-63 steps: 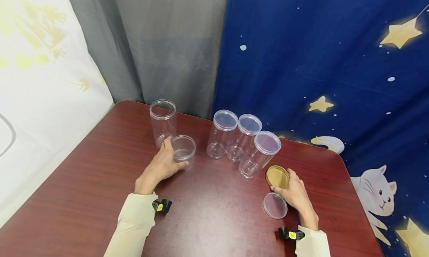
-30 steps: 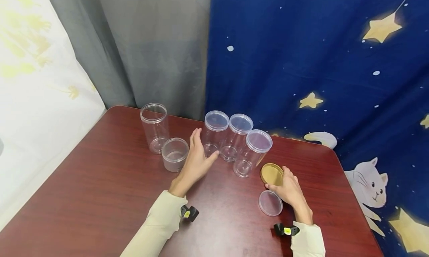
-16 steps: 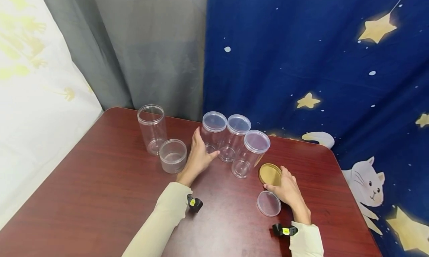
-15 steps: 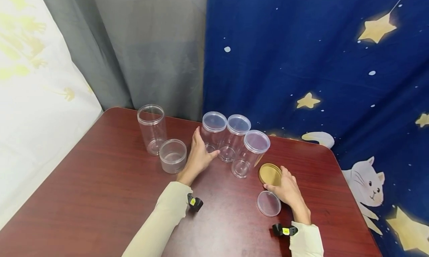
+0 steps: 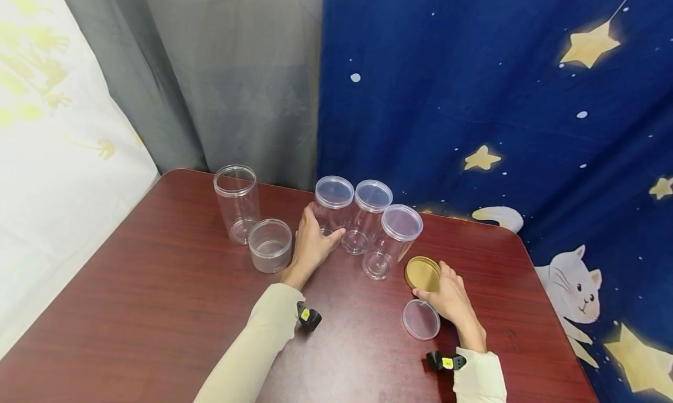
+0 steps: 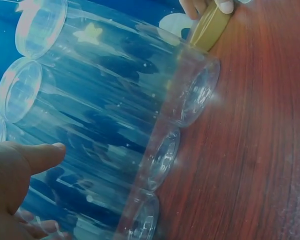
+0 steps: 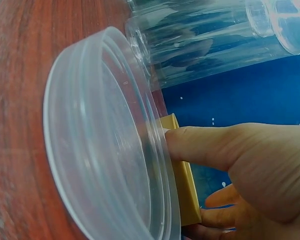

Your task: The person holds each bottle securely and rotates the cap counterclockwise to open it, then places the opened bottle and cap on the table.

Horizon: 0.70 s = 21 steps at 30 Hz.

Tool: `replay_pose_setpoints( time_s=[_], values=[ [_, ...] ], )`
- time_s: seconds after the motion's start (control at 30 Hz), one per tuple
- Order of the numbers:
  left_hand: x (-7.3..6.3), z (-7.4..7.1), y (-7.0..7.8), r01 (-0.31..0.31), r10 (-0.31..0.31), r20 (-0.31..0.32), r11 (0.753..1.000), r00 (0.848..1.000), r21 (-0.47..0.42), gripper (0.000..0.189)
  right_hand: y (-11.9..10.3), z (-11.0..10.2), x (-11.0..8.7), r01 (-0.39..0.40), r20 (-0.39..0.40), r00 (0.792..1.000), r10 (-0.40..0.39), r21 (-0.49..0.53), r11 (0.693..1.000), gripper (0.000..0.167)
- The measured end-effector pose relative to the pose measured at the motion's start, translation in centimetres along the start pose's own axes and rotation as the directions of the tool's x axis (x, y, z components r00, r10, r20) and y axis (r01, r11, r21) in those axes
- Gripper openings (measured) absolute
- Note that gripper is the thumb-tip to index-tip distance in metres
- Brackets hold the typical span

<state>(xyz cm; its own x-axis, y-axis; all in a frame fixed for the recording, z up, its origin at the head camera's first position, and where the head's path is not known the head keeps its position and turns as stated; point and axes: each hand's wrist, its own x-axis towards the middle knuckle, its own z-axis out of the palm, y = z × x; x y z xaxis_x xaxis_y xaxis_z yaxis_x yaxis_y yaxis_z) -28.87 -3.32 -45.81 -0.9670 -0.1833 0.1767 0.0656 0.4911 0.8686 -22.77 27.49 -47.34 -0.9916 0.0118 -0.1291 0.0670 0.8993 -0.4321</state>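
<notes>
While the end jar (image 5: 335,214) stands upright, long axis vertical, left hand (image 5: 310,248) is the nearer one: fingers at its left side, thumb across its front. Can't tell if it's gripping or just spanning. Right hand (image 5: 451,292), well right of the end jar, pinches the round gold lid (image 5: 422,274); ridged clear lid (image 5: 421,320) lies right and nearer. Right of the end jar: two more smooth clear lidded cylinders (image 5: 367,222). Left: squat hazy tub (image 5: 270,248), tall topless jar (image 5: 236,207). Wood-grain table (image 5: 158,309) underneath.

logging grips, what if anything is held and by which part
The right hand pinches the gold lid by its rim. The left hand is at the leftmost lidded jar; whether it grips cannot be told.
</notes>
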Motion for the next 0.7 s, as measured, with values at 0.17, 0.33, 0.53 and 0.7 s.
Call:
replay_pose_setpoints(
  time_s=[0.17, 0.33, 0.53, 0.7],
  values=[
    [-1.1, -0.5, 0.3, -0.020, 0.020, -0.011, 0.999, 1.000, -0.032, 0.087, -0.1, -0.1, 0.0, -0.002, 0.005, 1.000, 0.002, -0.003, 1.000, 0.099],
    [-2.5, -1.3, 0.7, -0.062, 0.061, -0.012, 0.997, 0.998, -0.048, 0.086, -0.2, -0.2, 0.0, -0.011, 0.014, 1.000, 0.011, -0.004, 1.000, 0.099],
    [-3.9, -2.8, 1.5, -0.043, 0.040, 0.069, 0.998, 0.997, 0.048, 0.088, -0.3, -0.1, -0.1, -0.021, 0.028, 0.999, 0.021, 0.005, 1.000, 0.100],
    [-4.8, -4.0, 1.6, -0.072, 0.059, 0.118, 0.991, 0.991, 0.112, 0.086, -0.1, -0.1, 0.0, -0.010, 0.038, 0.999, 0.010, 0.013, 1.000, 0.102]
  ],
)
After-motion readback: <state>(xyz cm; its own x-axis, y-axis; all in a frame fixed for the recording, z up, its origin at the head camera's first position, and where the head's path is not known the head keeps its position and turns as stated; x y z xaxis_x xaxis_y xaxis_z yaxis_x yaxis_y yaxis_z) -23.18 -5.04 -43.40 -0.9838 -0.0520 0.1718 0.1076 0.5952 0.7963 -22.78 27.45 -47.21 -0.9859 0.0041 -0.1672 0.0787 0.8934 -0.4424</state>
